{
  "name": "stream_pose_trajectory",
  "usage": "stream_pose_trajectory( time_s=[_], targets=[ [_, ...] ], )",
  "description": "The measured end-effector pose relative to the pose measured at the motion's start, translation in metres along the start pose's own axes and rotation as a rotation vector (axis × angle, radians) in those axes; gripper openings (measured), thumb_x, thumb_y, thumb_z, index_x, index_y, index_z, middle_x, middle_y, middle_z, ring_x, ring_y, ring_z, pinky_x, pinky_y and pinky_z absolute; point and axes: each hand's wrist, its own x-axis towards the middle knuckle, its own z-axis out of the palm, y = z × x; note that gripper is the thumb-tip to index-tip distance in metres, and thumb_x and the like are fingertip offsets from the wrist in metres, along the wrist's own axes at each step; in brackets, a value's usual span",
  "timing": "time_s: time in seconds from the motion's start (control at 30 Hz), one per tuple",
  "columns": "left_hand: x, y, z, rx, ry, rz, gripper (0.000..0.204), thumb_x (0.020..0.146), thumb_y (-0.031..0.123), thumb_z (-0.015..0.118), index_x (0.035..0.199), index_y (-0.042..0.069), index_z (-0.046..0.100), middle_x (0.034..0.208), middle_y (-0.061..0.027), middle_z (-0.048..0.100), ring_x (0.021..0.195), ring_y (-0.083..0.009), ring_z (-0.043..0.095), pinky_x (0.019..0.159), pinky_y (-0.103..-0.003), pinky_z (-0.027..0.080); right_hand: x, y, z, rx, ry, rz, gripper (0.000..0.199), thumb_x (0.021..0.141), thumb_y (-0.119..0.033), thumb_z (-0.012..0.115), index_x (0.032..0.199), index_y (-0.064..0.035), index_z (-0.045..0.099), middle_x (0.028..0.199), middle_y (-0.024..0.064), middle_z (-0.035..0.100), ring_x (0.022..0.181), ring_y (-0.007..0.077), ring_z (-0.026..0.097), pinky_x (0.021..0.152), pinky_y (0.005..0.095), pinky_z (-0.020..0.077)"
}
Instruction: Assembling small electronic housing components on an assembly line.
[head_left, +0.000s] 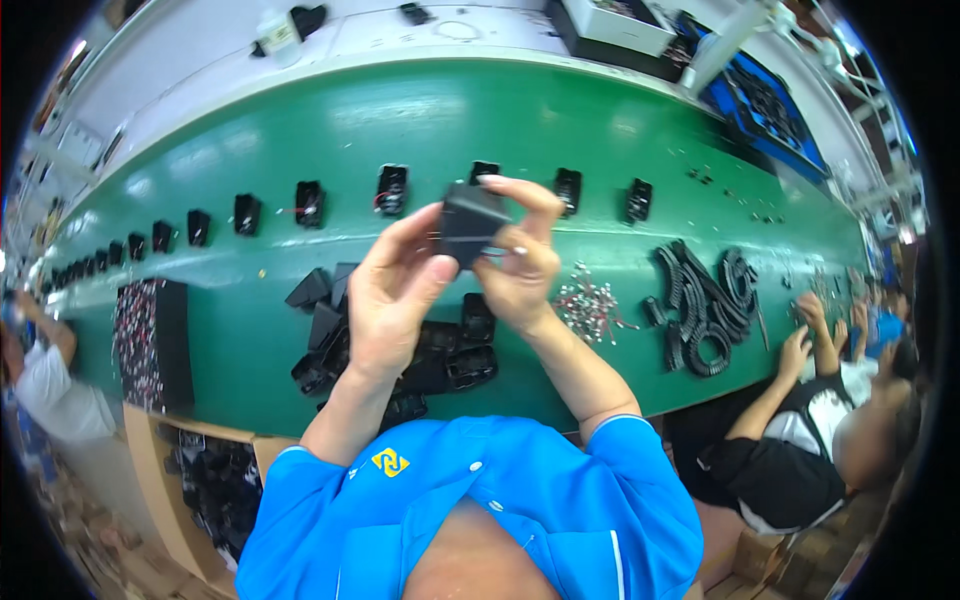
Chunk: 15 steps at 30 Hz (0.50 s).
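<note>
A black plastic housing (pixel 470 222) is held up above the green table between both hands. My left hand (pixel 385 290) grips its left side, thumb at the lower edge. On the other side my right hand (pixel 525 275) has its fingers around the housing; a small, shiny, pale piece shows by those fingers, too small to name. Below my wrists lies a heap of similar black housings (pixel 470 368), some with the open side up. Right of my right forearm is a loose pile of small metal parts with red wires (pixel 588 308).
Beyond my hands, a spaced row of black housings (pixel 310 203) runs across the green table (pixel 400 110). Coiled black segmented strips (pixel 705 310) lie to the right, near a co-worker's hands (pixel 805 335). To the left stand a black box of small parts (pixel 150 345) and a cardboard carton (pixel 165 500).
</note>
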Motion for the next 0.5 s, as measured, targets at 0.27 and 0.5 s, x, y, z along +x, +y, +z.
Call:
stream_pose_trajectory(
  time_s=[0.27, 0.5],
  targets=[
    [0.0, -0.021, -0.002, -0.266, 0.137, -0.269, 0.048, 0.098, 0.01, 0.061, 0.142, -0.001, 0.044, 0.131, -0.0174, 0.055, 0.114, -0.0242, 0.059, 0.102, -0.034, 0.045, -0.002, -0.006, -0.025, -0.416, -0.256, -0.039, 0.025, 0.067, -0.022, 0.081, 0.088, -0.0136, 0.07, 0.145, 0.0036, 0.051, 0.123, 0.0232, 0.044, 0.105, 0.0412, 0.0293],
    [-0.008, -0.02, 0.0, 0.238, -0.106, -0.187, 0.039, 0.098, 0.011, 0.059, 0.134, -0.001, 0.053, 0.129, -0.0172, 0.056, 0.118, -0.0261, 0.056, 0.104, -0.037, 0.043, 0.064, 0.044, -0.238, -1.348, -0.378, 0.031, 0.024, 0.07, -0.022, 0.08, 0.092, -0.0196, 0.069, 0.14, -0.0086, 0.055, 0.121, 0.0223, 0.047, 0.106, 0.0477, 0.0264]
  ],
)
